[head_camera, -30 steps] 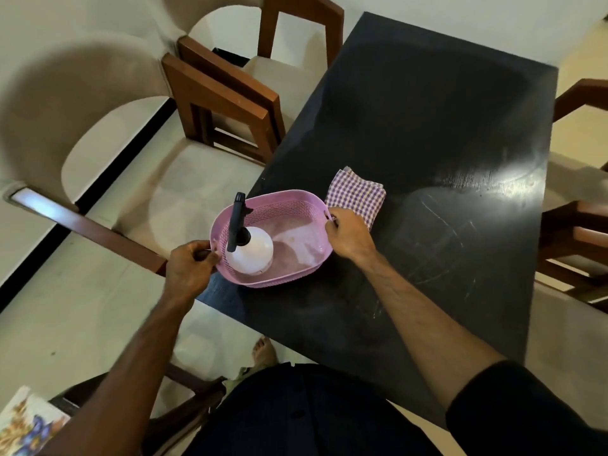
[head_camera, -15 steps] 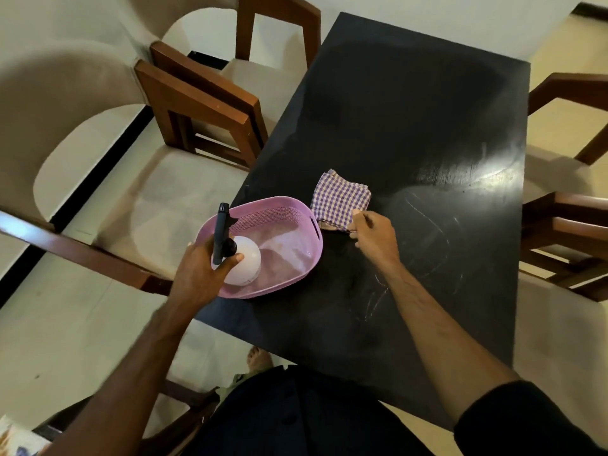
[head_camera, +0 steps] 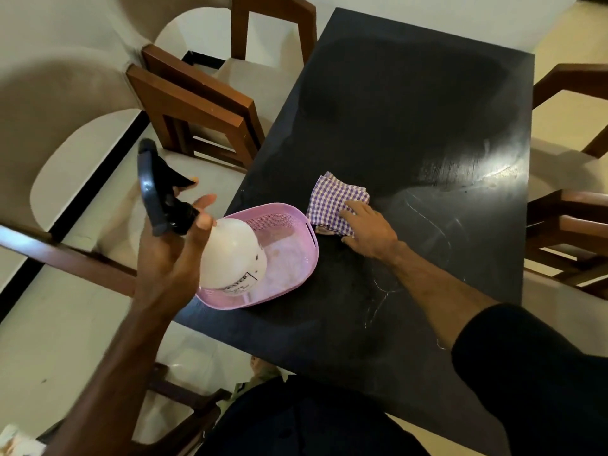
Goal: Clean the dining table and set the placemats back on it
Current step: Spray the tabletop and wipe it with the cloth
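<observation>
Both hands were busy: left hand (head_camera: 171, 255) gripped the white round spray bottle (head_camera: 230, 255), right hand (head_camera: 368, 228) lay flat on the purple checked cloth (head_camera: 332, 202); spraying should aim at the black table (head_camera: 411, 110).

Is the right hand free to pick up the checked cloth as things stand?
Probably yes. The right hand already rests on the checked cloth, which lies on the table beside the pink basket. Nothing covers it; the left hand is busy holding the spray bottle.
</observation>
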